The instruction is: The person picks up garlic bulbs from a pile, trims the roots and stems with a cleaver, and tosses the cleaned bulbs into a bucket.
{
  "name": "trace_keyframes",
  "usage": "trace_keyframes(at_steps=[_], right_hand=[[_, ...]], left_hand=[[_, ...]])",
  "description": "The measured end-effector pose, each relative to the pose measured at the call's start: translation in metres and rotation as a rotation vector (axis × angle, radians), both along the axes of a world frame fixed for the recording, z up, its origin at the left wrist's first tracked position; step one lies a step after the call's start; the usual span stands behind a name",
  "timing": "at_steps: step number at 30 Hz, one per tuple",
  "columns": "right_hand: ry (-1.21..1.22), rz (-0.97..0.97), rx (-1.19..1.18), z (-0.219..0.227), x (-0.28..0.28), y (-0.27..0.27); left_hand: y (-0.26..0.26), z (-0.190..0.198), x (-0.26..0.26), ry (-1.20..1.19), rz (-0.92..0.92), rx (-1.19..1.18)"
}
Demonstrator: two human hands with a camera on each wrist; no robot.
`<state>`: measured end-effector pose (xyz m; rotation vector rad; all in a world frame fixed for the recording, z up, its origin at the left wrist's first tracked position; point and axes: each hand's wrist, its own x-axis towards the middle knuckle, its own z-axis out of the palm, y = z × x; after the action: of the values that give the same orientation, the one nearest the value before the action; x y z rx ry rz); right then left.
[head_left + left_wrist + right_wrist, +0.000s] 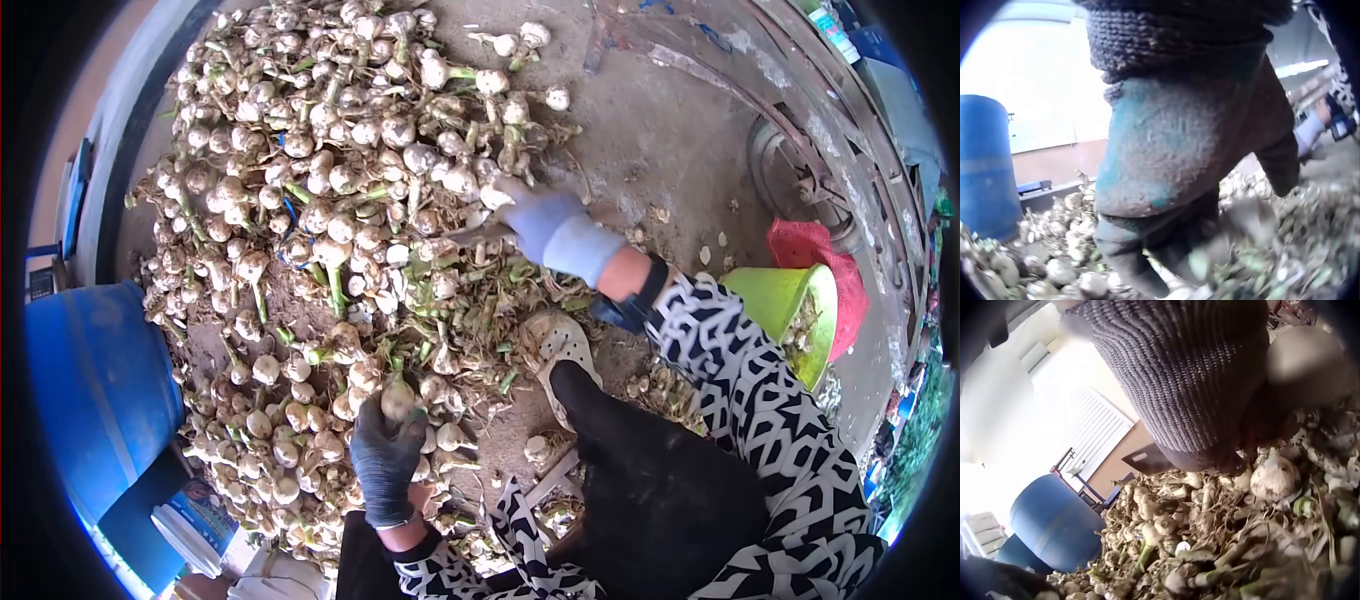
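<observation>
My gloved left hand grips a garlic bulb low over the heap, its green stem pointing away from me. In the left wrist view the worn glove fills the middle, with a pale stem below the fingers. My right hand, in a pale knit glove, reaches over the far side of the heap and holds a knife. The knife's blade points left; in the right wrist view a dark blade with a slot shows beside the glove. Another garlic bulb is right at the right hand's fingertips.
A large heap of garlic bulbs covers the floor, with cut stems and leaves at its middle. A blue barrel stands at left. A lime-green bucket and a red mesh sack are at right. My shoe rests beside the cuttings.
</observation>
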<state>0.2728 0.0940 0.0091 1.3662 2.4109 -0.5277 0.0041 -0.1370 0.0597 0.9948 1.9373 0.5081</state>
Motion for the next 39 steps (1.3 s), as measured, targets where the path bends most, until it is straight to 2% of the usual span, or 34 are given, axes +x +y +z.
trace_keyframes(at_steps=[1, 2, 4, 5, 6, 9, 10, 11, 13, 14, 15, 16, 17, 18, 19, 20, 21, 22, 24, 26, 28, 30, 33, 36, 38, 39], right_hand=[[-0.027, -0.033, -0.074, 0.004, -0.007, 0.018], [-0.053, -0.063, -0.157, 0.007, -0.013, 0.032], [0.037, -0.092, -0.081, -0.022, -0.01, 0.051], [-0.006, -0.088, -0.052, -0.019, -0.012, 0.057], [-0.008, -0.08, -0.045, -0.017, -0.013, 0.056], [0.279, -0.462, -0.187, -0.027, -0.001, 0.047], [0.27, -0.457, -0.19, -0.041, 0.005, 0.038], [0.562, -0.657, -0.321, -0.055, 0.01, 0.025], [0.988, -0.837, -0.59, -0.04, 0.008, -0.009], [1.12, -0.811, -0.726, -0.004, 0.002, -0.028], [1.106, -0.886, -0.809, 0.02, -0.006, -0.042], [1.265, -0.768, -0.863, 0.006, -0.006, -0.052], [1.144, -0.757, -0.823, 0.007, -0.001, -0.057], [1.026, -0.74, -0.784, 0.01, 0.004, -0.059], [1.027, -0.732, -0.79, 0.013, 0.005, -0.059], [0.932, -0.327, -0.321, 0.023, 0.004, -0.057], [0.79, 0.069, 0.141, 0.034, 0.002, -0.056], [0.796, 0.07, 0.139, 0.047, 0.0, -0.056], [0.571, 0.099, 0.017, 0.069, -0.001, -0.061], [0.588, 0.081, 0.039, 0.065, 0.0, -0.065], [0.528, 0.049, -0.053, 0.062, 0.004, -0.065], [0.548, 0.041, -0.056, 0.063, 0.006, -0.071], [0.435, 0.194, -0.045, 0.068, 0.004, -0.079], [0.376, 0.214, 0.025, 0.069, 0.004, -0.083], [0.369, 0.226, 0.042, 0.064, 0.005, -0.085], [0.363, 0.242, 0.059, 0.063, 0.004, -0.086]], left_hand=[[-0.008, -0.003, -0.016, 0.457, -0.301, -0.072], [-0.011, 0.0, -0.018, 0.563, -0.298, -0.097], [-0.003, -0.004, -0.015, 0.502, -0.151, 0.086], [0.001, -0.009, -0.009, 0.44, -0.119, 0.2], [0.014, -0.01, 0.003, 0.236, -0.023, 0.213], [0.04, -0.04, 0.038, -0.383, 0.172, 0.244], [0.05, -0.049, 0.054, -0.551, 0.246, 0.253], [0.061, -0.05, 0.07, -0.572, 0.197, 0.33], [0.08, -0.061, 0.097, -0.655, 0.164, 0.445], [0.085, -0.071, 0.105, -0.717, 0.181, 0.485], [0.089, -0.062, 0.108, -0.643, 0.162, 0.39], [0.091, -0.061, 0.111, -0.617, 0.173, 0.501], [0.095, -0.057, 0.114, -0.587, 0.182, 0.611], [0.094, -0.046, 0.11, -0.73, 0.263, 0.539], [0.092, -0.039, 0.106, -0.864, 0.325, 0.517], [0.09, -0.035, 0.102, -0.995, 0.386, 0.494], [0.089, -0.031, 0.098, -0.922, 0.379, 0.442], [0.088, -0.029, 0.096, -0.836, 0.336, 0.499], [0.083, -0.03, 0.088, -0.877, 0.274, 0.506], [0.08, -0.034, 0.084, -0.869, 0.231, 0.459], [0.076, -0.033, 0.084, -0.864, 0.184, 0.407], [0.071, -0.023, 0.085, -0.802, 0.091, 0.283], [0.069, -0.02, 0.087, -0.799, 0.078, 0.225], [0.064, -0.026, 0.089, -0.827, 0.154, 0.133], [0.061, -0.042, 0.088, -0.466, -0.062, 0.453], [0.058, -0.039, 0.09, -0.467, -0.066, 0.449]])
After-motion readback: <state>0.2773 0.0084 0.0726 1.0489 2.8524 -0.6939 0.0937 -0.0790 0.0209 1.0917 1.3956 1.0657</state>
